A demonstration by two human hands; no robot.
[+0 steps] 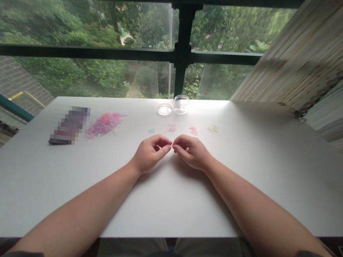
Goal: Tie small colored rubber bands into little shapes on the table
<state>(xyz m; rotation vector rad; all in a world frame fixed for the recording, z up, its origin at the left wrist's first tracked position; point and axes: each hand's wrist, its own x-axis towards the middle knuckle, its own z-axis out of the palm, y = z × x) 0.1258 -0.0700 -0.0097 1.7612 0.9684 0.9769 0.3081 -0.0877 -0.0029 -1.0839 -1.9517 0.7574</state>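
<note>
My left hand (151, 153) and my right hand (193, 151) meet over the middle of the white table (163, 202), fingertips almost touching. Thumb and forefinger of each are pinched together. Whatever sits between them is too small to make out. Just beyond the fingers lie small groups of thin coloured pieces, perhaps paper clips: a blue group (151, 130), a pale pink group (171, 127), a red-pink group (193, 130) and a yellow group (213, 128). Left of my hands is a large mixed heap (105, 125) of similar pieces, mostly pink and purple.
At the far edge stands a clear round jar (181, 105), with a clear lid (164, 110) lying beside it. A dark flat object (70, 126), blurred by pixels, lies left of the heap. Behind the table are a window frame (183, 43) and a curtain (278, 62).
</note>
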